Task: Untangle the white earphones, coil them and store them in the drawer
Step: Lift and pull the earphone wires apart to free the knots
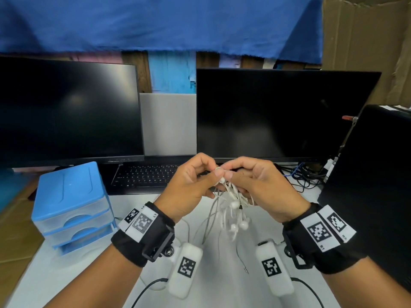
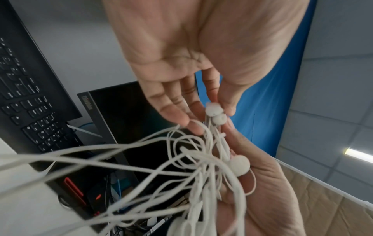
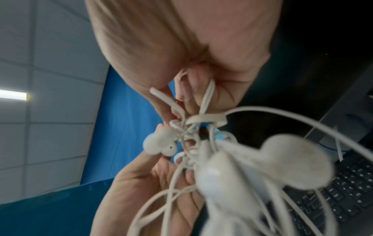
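A tangled bunch of white earphones [image 1: 233,205] hangs in the air between both hands above the white desk [image 1: 66,270]. My left hand [image 1: 195,181] pinches an earbud at the top of the tangle with thumb and forefinger. My right hand [image 1: 246,181] pinches the cords right beside it, fingers curled round the strands. Several earbuds dangle below, and loose cords trail down toward the desk. In the left wrist view the earphones [image 2: 201,159] fan out in loops under the left hand [image 2: 212,99]. The right wrist view shows the knotted earphones [image 3: 193,135] against the right hand [image 3: 191,89].
A blue plastic drawer unit [image 1: 71,207] with its drawers closed stands on the desk at the left. Behind the hands lie a black keyboard [image 1: 146,176] and two dark monitors [image 1: 278,114]. A black computer case [image 1: 373,185] stands at the right, with cables beside it.
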Motion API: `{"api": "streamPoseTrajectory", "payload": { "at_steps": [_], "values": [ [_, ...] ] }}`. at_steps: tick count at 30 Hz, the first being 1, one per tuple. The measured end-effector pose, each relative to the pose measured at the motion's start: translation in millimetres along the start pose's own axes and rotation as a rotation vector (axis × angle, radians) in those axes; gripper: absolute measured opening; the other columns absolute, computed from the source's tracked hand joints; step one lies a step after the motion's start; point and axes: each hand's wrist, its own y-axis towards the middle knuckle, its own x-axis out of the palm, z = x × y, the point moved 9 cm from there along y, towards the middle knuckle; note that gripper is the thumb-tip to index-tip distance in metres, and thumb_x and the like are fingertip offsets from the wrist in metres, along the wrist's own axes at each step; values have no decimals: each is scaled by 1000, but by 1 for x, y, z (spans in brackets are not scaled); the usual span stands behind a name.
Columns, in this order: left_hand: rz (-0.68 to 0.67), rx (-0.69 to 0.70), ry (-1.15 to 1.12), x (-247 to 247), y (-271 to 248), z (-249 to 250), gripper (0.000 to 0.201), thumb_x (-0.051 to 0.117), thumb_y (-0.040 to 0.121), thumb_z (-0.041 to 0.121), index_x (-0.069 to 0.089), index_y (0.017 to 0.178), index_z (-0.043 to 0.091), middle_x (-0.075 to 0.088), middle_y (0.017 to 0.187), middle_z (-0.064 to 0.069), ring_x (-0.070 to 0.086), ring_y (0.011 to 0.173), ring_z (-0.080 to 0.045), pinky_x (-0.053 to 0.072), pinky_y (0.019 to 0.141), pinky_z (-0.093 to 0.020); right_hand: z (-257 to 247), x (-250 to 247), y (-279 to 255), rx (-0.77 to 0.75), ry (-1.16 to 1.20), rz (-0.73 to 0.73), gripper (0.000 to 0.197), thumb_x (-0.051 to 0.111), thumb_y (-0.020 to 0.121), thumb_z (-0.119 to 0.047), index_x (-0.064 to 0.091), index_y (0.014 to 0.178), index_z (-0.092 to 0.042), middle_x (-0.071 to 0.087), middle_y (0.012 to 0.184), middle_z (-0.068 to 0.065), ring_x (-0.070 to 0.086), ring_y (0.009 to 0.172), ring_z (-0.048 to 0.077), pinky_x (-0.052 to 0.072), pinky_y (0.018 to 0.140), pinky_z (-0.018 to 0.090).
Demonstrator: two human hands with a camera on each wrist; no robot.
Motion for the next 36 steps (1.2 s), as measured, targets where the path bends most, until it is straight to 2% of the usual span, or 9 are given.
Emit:
{"api": "streamPoseTrajectory", "payload": {
  "at_steps": [6,9,14,18,23,25,27,30,36],
  "values": [
    [-84,11,-3,3,-6,-1,8,62,87,19,58,85,13,68,106,6,63,77,-14,48,65,-23,11,-20,5,64,8,139,16,55,97,-7,64,89,2,46,52,0,36,41,8,30,40,19],
    [-90,16,-33,-3,-8,2,8,67,81,29,63,79,22,67,110,6,63,80,-13,48,68,-24,14,-30,4,59,55,239,17,50,97,-3,62,84,-6,47,53,3,37,39,10,28,39,19],
    [-52,-95,-148,-15,-13,-9,14,63,81,18,62,68,23,69,116,-5,68,98,-26,49,71,-26,17,-60,2,27,295,459,18,44,97,0,57,89,-10,53,58,0,41,46,13,34,42,24],
    [90,-154,-343,-33,-10,-19,12,56,83,15,57,71,18,71,108,-16,68,97,-26,48,77,-33,11,-65,3,-22,484,424,19,45,98,1,58,96,-13,59,68,1,46,54,11,44,54,23],
    [337,-70,-327,-65,-4,-9,16,49,96,20,54,81,18,66,70,0,68,89,-18,48,87,-34,12,-72,5,-16,518,315,4,58,93,-11,60,90,-11,44,55,-6,36,50,12,43,63,29],
    [395,-17,-343,-75,-3,1,20,45,101,18,53,83,18,54,60,4,67,73,-14,54,84,-34,21,-74,3,32,364,276,16,63,88,-21,63,89,-5,43,46,-7,33,46,12,41,67,32],
    [420,23,-346,-80,-1,14,19,46,102,18,53,84,19,44,57,5,55,55,-10,57,69,-29,35,-86,2,68,90,366,24,69,88,-22,63,71,-7,47,48,-2,36,43,12,36,62,30],
    [465,66,-269,-87,3,32,16,49,101,18,54,87,20,39,56,7,35,44,-7,42,47,-19,52,-112,0,83,-256,563,35,74,86,-20,61,56,-8,50,47,1,43,42,9,39,57,26],
    [521,78,-112,-102,9,43,13,57,97,17,57,85,19,39,52,9,26,40,-4,24,37,-16,55,-154,-10,38,-321,812,40,71,85,-39,62,58,-11,60,54,6,57,58,22,53,72,36]
  ]
}}
